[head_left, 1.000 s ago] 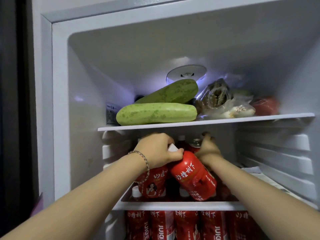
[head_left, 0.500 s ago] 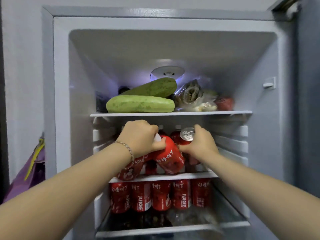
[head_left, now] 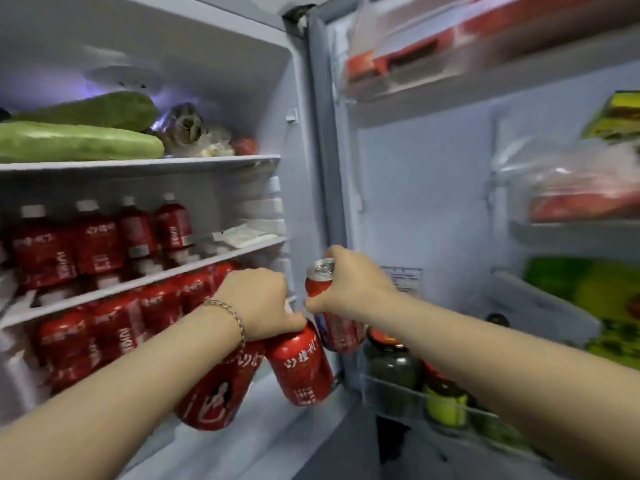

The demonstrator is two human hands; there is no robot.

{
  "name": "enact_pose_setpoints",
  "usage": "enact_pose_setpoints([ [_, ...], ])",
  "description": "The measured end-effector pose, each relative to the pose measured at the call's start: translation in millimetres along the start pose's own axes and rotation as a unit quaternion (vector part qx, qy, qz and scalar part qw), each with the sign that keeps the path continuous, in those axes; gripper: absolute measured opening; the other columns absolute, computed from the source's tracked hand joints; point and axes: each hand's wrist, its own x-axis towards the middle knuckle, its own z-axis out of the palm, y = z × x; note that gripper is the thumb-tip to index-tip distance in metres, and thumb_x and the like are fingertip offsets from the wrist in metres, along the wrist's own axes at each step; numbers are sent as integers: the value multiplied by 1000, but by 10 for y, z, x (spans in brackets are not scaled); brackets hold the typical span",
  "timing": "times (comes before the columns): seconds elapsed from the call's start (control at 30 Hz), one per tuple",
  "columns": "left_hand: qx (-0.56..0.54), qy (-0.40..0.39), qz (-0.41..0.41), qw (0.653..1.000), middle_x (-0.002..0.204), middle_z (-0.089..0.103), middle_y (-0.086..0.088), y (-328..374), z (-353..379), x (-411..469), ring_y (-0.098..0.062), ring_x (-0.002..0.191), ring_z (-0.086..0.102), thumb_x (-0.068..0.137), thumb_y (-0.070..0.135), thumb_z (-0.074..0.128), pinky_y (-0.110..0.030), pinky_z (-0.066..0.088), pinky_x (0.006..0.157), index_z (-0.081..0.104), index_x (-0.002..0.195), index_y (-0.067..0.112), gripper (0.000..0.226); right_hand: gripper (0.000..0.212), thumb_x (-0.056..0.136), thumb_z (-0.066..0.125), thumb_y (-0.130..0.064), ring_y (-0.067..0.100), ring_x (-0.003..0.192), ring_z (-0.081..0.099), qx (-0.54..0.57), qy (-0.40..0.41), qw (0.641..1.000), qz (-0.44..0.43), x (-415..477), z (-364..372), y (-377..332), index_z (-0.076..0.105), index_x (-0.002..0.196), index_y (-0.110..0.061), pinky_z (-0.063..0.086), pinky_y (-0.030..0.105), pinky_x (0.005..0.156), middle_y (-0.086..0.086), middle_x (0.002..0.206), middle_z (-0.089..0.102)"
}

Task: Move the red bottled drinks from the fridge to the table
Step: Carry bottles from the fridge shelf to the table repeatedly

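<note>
My left hand [head_left: 259,301] grips two red bottled drinks by their tops: one [head_left: 301,368] hangs to the right, the other [head_left: 214,393] hangs lower left under my wrist. My right hand [head_left: 349,285] holds a red can with a silver top [head_left: 320,277] and a second red drink [head_left: 341,332] below it. Both hands are out in front of the open fridge, near its right edge. Several more red bottles [head_left: 97,244] stand on the middle shelf and more [head_left: 114,323] on the shelf below.
Two green gourds [head_left: 76,142] and bagged food [head_left: 188,128] lie on the top shelf. The open fridge door [head_left: 433,188] is at the right, its racks holding jars [head_left: 393,365], a yellow-lidded container [head_left: 445,403] and packaged food [head_left: 585,199].
Both hands have pulled back out of the middle shelf with the drinks and moved down and right. The view has swung right, and the door's inside has come into sight.
</note>
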Motion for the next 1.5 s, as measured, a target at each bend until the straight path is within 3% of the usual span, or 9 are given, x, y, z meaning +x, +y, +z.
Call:
enact_pose_setpoints([
  [0.07, -39, -13, 37, 998, 74, 59, -3, 417, 62, -23, -25, 75, 57, 77, 59, 50, -28, 40, 63, 37, 56, 19, 48, 64, 63, 79, -40, 26, 106, 59, -29, 0, 999, 37, -360, -151, 301, 49, 115, -17, 46, 30, 75, 4, 114, 61],
  [0.17, -78, -7, 109, 991, 84, 65, -7, 1128, 82, -41, -28, 85, 63, 80, 57, 48, -27, 38, 62, 40, 58, 16, 47, 52, 65, 75, -42, 27, 103, 60, -103, 17, 992, 78, -917, -476, 750, 47, 100, -16, 38, 28, 67, 4, 109, 63],
  [0.33, -128, 20, 245, 961, 97, 67, -8, 2456, -124, -28, -28, 94, 64, 77, 55, 48, -27, 40, 68, 63, 90, 17, 43, 53, 64, 74, -42, 24, 99, 59, -167, 32, 970, 174, -1875, -1213, 1427, 48, 101, -15, 46, 32, 70, 1, 103, 60],
  [0.5, -172, 13, 362, 916, 83, 64, -5, 4000, -646, -193, -26, 85, 62, 81, 56, 48, -28, 40, 66, 43, 62, 18, 43, 68, 64, 76, -45, 23, 105, 57, -207, 56, 935, 283, -2982, -2042, 2140, 48, 120, -19, 50, 34, 78, 1, 114, 60],
  [0.63, -203, -3, 413, 888, 64, 46, 5, 5222, -1110, -375, -18, 69, 50, 82, 58, 45, -27, 40, 64, 44, 63, 20, 43, 63, 66, 75, -44, 22, 104, 58, -222, 81, 902, 360, -3934, -2740, 2715, 48, 118, -21, 52, 35, 80, 0, 114, 60],
  [0.83, -243, 24, 470, 848, 74, 54, -3, 7080, -1802, -674, -23, 74, 54, 82, 61, 43, -28, 40, 65, 50, 72, 19, 43, 60, 66, 75, -39, 24, 102, 59, -232, 110, 839, 480, -5416, -3770, 3531, 49, 116, -19, 52, 39, 84, 4, 114, 59],
  [1.1, -254, 42, 583, 771, 58, 39, 3, 9332, -2676, -1071, -18, 63, 46, 86, 56, 43, -28, 34, 59, 37, 56, 19, 48, 65, 70, 75, -40, 26, 106, 57, -235, 146, 740, 612, -7084, -4992, 4562, 45, 123, -20, 51, 37, 87, 6, 118, 54],
  [1.33, -254, 71, 671, 693, 67, 51, 2, 11398, -3293, -1309, -18, 72, 57, 86, 62, 40, -27, 45, 65, 52, 74, 18, 47, 62, 71, 74, -39, 23, 98, 57, -222, 199, 652, 697, -8246, -5907, 5542, 44, 122, -21, 50, 30, 78, 4, 114, 53],
  [1.5, -265, 91, 723, 631, 63, 46, 4, 12744, -3857, -1547, -14, 68, 50, 87, 62, 38, -26, 39, 61, 50, 75, 19, 46, 68, 73, 73, -40, 23, 101, 58, -212, 238, 584, 747, -9057, -6558, 6108, 41, 130, -21, 51, 28, 78, 4, 119, 52],
])
